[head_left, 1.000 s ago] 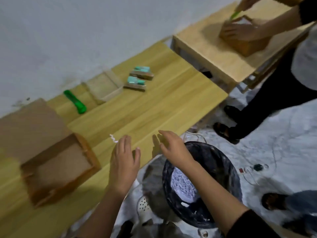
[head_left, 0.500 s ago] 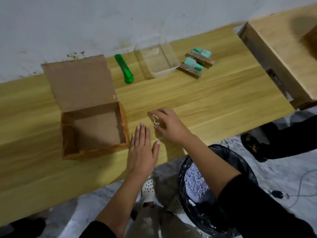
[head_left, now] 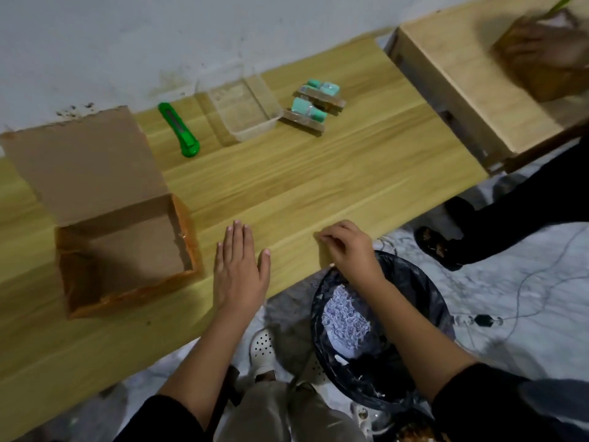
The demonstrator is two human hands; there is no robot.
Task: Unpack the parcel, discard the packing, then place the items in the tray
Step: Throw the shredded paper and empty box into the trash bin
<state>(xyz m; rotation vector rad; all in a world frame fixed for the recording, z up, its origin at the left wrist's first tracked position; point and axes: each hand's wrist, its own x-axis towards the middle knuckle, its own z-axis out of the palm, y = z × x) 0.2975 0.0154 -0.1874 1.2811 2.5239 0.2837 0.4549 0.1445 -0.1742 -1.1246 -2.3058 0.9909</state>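
The opened cardboard parcel box sits on the left of the wooden table, flap laid back and nothing visible inside. A clear plastic tray stands near the wall with nothing in it. Just right of the tray lie two teal items on brown backing. My left hand lies flat on the table beside the box, fingers straight. My right hand is at the table's front edge, fingertips pinched together; the small white paper scrap it pinched earlier is hidden.
A green utility knife lies between box flap and tray. A black-bagged bin holding shredded white paper stands below my right hand. At a second table on the right, another person's hand rests on a box; their foot is nearby.
My right hand pinched a white paper scrap on the table, then slid right to the front edge above the bin. My left hand came down flat on the table. The view swung left.
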